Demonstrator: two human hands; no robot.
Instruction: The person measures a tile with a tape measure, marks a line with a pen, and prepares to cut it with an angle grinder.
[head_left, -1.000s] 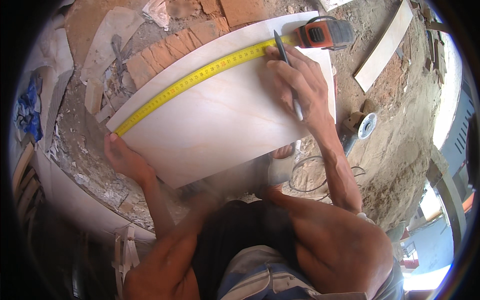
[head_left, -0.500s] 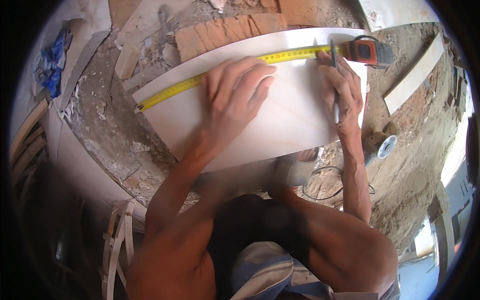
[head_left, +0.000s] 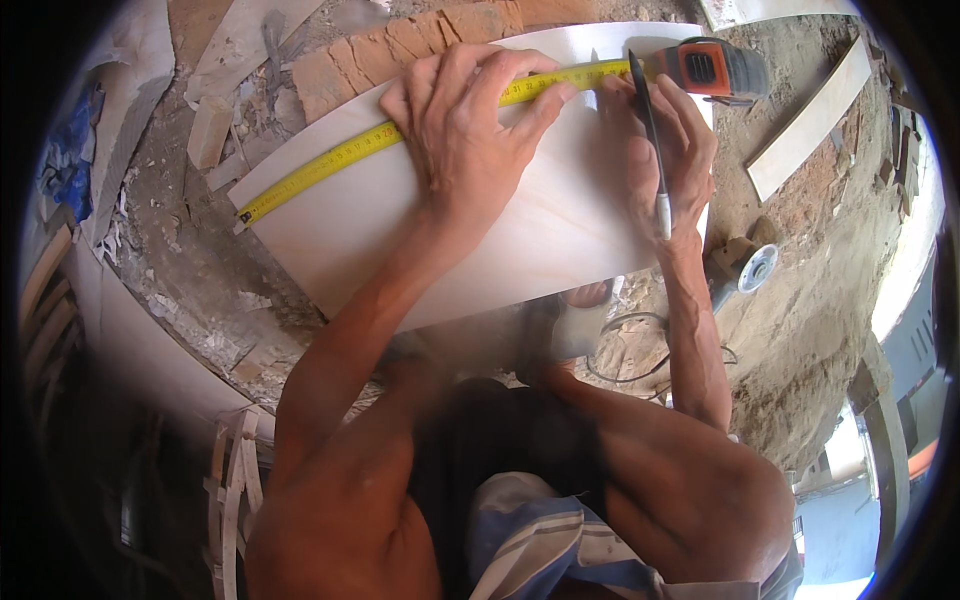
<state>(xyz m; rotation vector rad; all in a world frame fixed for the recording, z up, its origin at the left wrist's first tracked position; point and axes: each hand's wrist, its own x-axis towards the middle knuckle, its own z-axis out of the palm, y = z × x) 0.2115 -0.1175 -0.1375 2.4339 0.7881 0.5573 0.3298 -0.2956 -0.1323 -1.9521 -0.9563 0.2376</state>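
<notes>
A pale, glossy tile [head_left: 560, 205] lies in front of my knees. The yellow blade of a tape measure [head_left: 330, 165] runs along its far side, its end hook at the tile's left corner. The red and black tape case [head_left: 715, 70] sits at the right corner. My left hand [head_left: 460, 140] is curled over the middle of the blade, thumb on the near side, and holds it against the tile. Upright between the fingers of my right hand [head_left: 685, 165] is a dark pen [head_left: 648, 120] with a whitish end. Those fingertips are beside the blade near the case.
An angle grinder [head_left: 750, 268] rests on the dirt right of the tile, a dark cable [head_left: 625, 376] near it. An orange ribbed slab [head_left: 400, 50] lies beyond the tile. A tile strip [head_left: 810, 120] is at right, crumpled blue plastic [head_left: 70, 155] at left. Rubble surrounds the tile.
My left hand has moved away from me and now lies further over the blade. The pen still stands in my right hand, slightly more tilted. The whole view has shifted a little.
</notes>
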